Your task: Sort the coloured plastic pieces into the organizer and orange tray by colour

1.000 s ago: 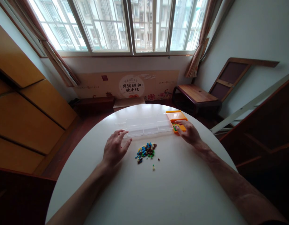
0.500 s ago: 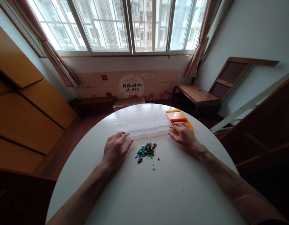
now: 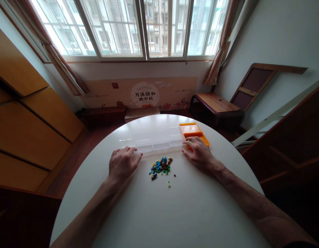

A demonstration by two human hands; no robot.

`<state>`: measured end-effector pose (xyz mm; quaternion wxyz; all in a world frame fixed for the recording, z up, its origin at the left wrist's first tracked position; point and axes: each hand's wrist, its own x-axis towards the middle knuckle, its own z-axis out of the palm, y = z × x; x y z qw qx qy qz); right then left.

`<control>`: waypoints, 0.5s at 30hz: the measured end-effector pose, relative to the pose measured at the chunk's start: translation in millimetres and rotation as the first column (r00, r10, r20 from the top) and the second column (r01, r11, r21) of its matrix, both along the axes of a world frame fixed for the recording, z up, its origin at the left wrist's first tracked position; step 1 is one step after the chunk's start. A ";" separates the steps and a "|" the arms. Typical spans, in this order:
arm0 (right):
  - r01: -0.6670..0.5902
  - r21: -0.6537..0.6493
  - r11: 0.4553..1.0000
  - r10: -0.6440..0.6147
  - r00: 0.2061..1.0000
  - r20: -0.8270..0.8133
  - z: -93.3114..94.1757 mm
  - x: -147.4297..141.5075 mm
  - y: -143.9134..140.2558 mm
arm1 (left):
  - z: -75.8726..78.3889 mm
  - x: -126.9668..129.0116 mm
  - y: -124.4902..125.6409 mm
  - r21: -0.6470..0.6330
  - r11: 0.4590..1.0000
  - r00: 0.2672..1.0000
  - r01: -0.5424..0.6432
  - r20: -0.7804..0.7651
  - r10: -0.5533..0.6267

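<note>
My left hand lay palm down on the round white bench, its fingertips touching the near left edge of the clear compartment box — the grip was loose and flat, closed on nothing. My right hand rested at the other end, fingers spread across the near corner of the orange tray, which sat touching the right end of the clear box; that grip was also wide, pressing rather than holding. Between my two hands, just in front of the box, lay a small heap of beads in blue, brown, green and yellow — a few strays lay scattered nearer to me. A speck of green showed by my right fingertips; I could not tell what it was.
</note>
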<state>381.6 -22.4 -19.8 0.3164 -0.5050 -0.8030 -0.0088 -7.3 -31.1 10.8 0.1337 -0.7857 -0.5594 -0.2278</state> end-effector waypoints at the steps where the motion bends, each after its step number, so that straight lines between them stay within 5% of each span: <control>1: -0.003 0.001 1.000 0.003 1.000 -0.002 -0.3 -0.7 -0.3 | 0.2 0.4 -0.4 0.008 1.000 1.000 -0.006 -0.005 0.006; 15: -0.009 0.050 0.999 0.009 1.000 -0.004 -0.1 -0.4 0.4 | 1.6 0.5 -0.6 0.067 0.998 1.000 -0.005 0.013 0.004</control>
